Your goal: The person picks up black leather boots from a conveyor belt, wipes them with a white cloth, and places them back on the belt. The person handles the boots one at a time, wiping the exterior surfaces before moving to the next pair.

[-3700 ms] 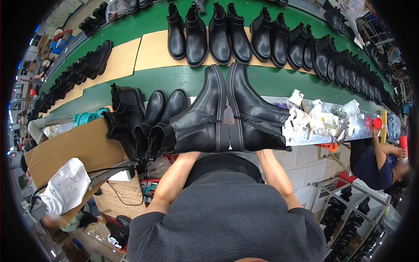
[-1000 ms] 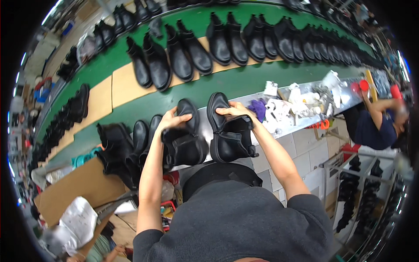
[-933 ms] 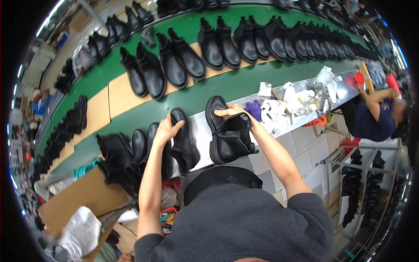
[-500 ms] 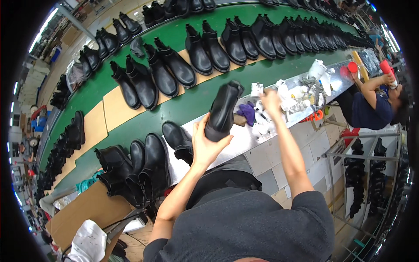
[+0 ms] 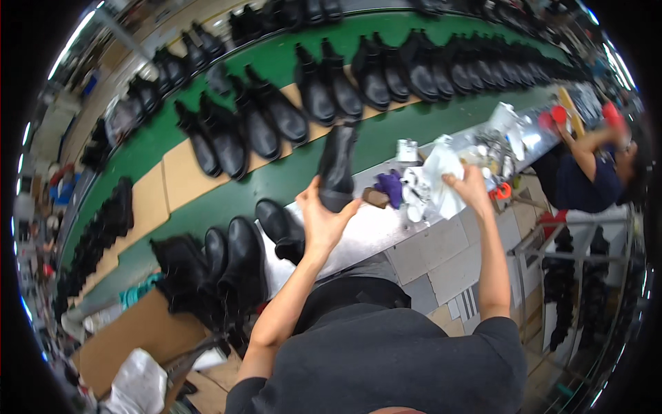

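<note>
My left hand (image 5: 321,219) is closed around the heel end of a black ankle boot (image 5: 336,162), holding it tilted over the front edge of the bench. Out to the right, my right hand (image 5: 472,188) pinches a white cloth (image 5: 443,181) that hangs from the fingers above the cluttered end of the metal bench top (image 5: 369,231). Between the hands lie a brown block (image 5: 374,199), a purple cloth (image 5: 390,186) and a white container (image 5: 407,150). Another black boot (image 5: 279,224) lies on the bench beside my left wrist.
Rows of black boots (image 5: 258,124) stand on cardboard strips on the green table (image 5: 393,127). More boots (image 5: 241,255) are at my left, next to a cardboard box (image 5: 141,331). At the far right are a co-worker (image 5: 586,172) and a metal rack (image 5: 579,255) holding boots.
My right hand has moved right and a little nearer to me, lifting the white cloth. The boot in my left hand has shifted slightly left and stands more upright.
</note>
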Demonstrator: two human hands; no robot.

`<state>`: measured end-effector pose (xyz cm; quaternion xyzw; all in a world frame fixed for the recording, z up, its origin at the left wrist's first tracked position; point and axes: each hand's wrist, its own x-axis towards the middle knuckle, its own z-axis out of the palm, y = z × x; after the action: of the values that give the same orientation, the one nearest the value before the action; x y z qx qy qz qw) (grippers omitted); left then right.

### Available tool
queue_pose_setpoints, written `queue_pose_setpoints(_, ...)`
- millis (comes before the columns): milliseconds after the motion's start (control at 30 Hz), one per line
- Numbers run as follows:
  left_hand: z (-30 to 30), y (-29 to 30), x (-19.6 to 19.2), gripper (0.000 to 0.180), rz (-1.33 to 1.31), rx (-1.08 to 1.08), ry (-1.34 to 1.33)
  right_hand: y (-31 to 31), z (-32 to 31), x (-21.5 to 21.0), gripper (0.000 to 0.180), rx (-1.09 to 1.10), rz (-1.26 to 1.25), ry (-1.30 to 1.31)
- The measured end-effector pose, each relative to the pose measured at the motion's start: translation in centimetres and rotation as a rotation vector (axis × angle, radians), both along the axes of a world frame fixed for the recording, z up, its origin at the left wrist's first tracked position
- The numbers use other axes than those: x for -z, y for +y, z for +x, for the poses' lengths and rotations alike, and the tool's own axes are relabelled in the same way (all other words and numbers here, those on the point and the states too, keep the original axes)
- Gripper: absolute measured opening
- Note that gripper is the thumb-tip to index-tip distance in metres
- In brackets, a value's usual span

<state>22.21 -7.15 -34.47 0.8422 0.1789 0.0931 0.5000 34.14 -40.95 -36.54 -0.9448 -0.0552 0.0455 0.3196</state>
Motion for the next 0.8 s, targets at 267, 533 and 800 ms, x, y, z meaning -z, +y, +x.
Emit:
queue_pose_setpoints(267,-2.2,0.9,-0.7,0.094,-0.134,0.020,0.046,-0.4,-5.1,1.7,0.023,0.026,0.251,-0.396)
queue_pose_setpoints(533,-2.9,1.3,-0.4,0.095,-0.102,0.054,0.020,-4.6,8.1,8.9,0.025,0.820,1.173,-0.078)
queue_pose_setpoints(800,-2.8,1.5,-1.2,0.095,-0.142,0.055,0.071,-1.8,8.0,12.8,0.036,0.677,0.915,-0.255)
